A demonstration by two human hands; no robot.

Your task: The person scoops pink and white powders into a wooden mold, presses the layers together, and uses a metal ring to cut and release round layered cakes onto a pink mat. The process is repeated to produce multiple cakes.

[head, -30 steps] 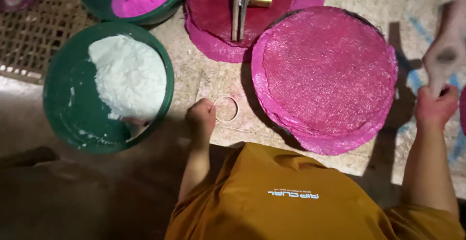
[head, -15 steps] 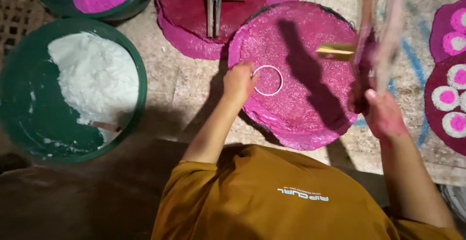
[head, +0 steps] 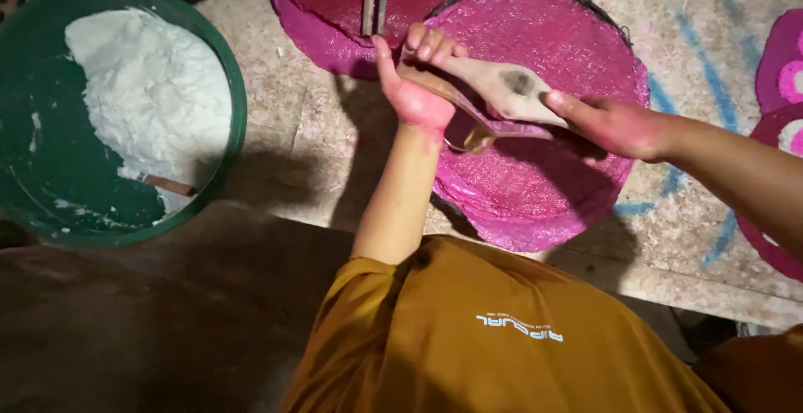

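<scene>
Stone floor (head: 318,129), wooden paddle (head: 502,87) in both hands

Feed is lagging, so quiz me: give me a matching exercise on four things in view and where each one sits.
Things:
1. white powder
2. wooden paddle
3. pink round mat
4. left hand

Places or states:
A. under both hands
B. in the green tub
C. held by both hands
D. stained pink, gripping the paddle's end

Pairs: 1-B, 2-C, 3-A, 4-D
</scene>
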